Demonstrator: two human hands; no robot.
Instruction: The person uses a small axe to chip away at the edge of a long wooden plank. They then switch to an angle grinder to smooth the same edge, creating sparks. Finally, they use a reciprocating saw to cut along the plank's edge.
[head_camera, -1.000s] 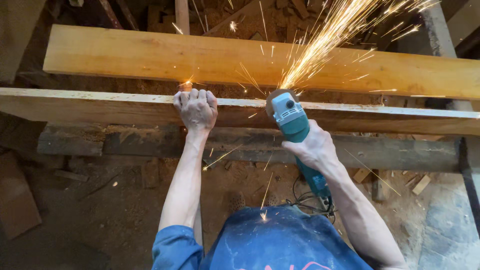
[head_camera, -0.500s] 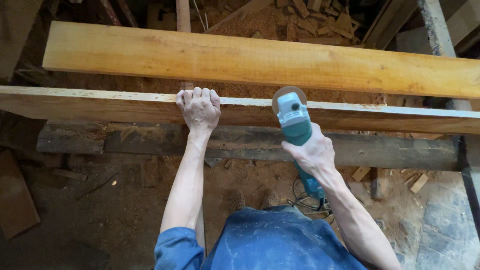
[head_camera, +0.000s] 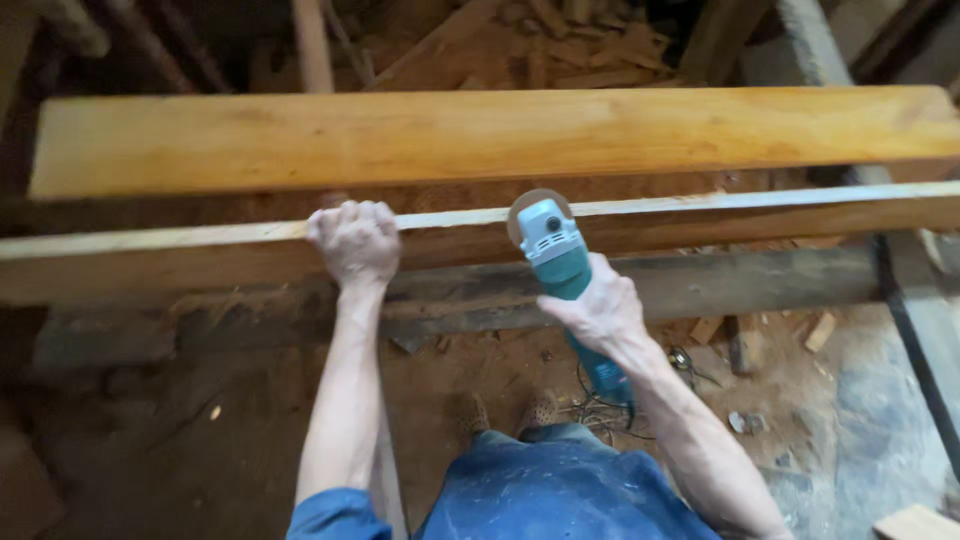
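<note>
My left hand (head_camera: 352, 243) curls over the top edge of the long pale wooden plank (head_camera: 180, 262), while just beside it my right hand (head_camera: 598, 310) grips the teal angle grinder (head_camera: 558, 258), its disc at that same edge.

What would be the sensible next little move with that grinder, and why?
Probably ease the teal grinder forward so its disc meets the plank's top edge. The right hand grips its body with the disc just at that edge, no sparks show, and the left hand steadies the plank.
</note>
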